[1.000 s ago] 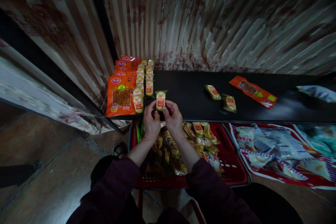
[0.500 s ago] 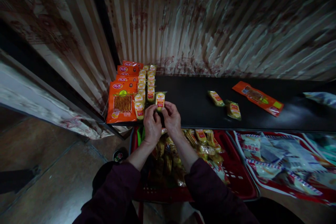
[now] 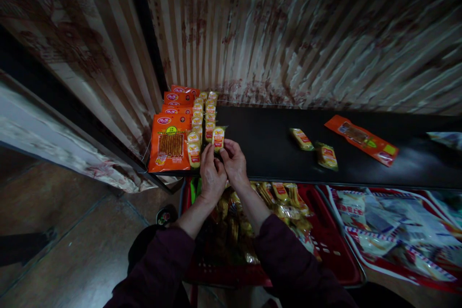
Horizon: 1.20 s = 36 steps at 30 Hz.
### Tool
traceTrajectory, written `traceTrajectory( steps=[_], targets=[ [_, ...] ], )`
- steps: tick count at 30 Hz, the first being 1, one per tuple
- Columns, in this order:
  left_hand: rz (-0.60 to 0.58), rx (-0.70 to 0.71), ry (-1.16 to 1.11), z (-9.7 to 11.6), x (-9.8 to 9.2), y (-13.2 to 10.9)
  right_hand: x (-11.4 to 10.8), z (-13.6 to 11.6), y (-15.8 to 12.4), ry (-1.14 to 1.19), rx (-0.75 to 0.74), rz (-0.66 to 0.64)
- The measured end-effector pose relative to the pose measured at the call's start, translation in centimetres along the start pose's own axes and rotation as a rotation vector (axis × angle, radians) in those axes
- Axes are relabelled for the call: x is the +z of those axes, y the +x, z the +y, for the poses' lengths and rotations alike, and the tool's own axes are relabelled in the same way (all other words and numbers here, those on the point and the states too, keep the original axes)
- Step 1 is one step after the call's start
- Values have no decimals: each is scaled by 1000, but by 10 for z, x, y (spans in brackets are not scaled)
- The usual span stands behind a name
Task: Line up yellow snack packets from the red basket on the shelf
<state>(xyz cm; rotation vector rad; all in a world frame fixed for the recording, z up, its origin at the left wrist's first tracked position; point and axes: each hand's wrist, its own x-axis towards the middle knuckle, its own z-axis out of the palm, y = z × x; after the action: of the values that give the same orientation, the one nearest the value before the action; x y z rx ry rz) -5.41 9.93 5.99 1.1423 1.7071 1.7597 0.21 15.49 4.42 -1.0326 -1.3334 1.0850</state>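
Observation:
A small yellow wrapped snack pack (image 3: 218, 138) with a red label stands upright between my two hands above the shelf's front part. My left hand (image 3: 212, 175) grips its lower left side with fingers closed. From the lower right, my right hand (image 3: 234, 163) pinches the same pack. Just left and behind it, two rows of matching snack packs (image 3: 194, 151) stand one behind another. Orange snack bags (image 3: 169, 144) stand upright in a row at the shelf's left end. The bottom of the held pack is hidden by my fingers.
On the black shelf (image 3: 260, 134) lie two loose yellow packs (image 3: 327, 156) and a flat orange bag (image 3: 363, 139). Below its edge sits a red basket (image 3: 334, 255) of yellow packs, beside another basket with white-blue bags (image 3: 404, 221). A dark post (image 3: 146, 19) and striped curtain (image 3: 252, 33) border the shelf.
The held pack has moved slightly left, closer to the front of the second row. Both hands still grip it. The whole view has shifted a little.

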Motion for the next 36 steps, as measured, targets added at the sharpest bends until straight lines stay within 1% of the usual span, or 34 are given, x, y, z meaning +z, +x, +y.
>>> traceTrajectory(
  steps=[3, 6, 12, 17, 20, 27, 36],
  targets=[
    [-32, 32, 158, -2, 0, 0, 1, 2, 2, 6, 14, -19],
    [-50, 50, 217, -4, 1, -1, 2, 6, 5, 10, 24, -38],
    [-86, 35, 232, -9, 3, -1, 3, 15, 10, -63, 7, -62],
    [-103, 13, 225, -11, 4, 1, 4, 16, 13, -136, -34, -50],
    [-113, -14, 220, -11, 4, 2, 5, 16, 14, -201, -43, -42],
    [-112, -93, 196, -8, 3, 4, 4, 23, 17, -272, -36, -79],
    [-125, -140, 196, -6, 7, 6, 3, 13, 14, -381, -28, -121]
  ],
)
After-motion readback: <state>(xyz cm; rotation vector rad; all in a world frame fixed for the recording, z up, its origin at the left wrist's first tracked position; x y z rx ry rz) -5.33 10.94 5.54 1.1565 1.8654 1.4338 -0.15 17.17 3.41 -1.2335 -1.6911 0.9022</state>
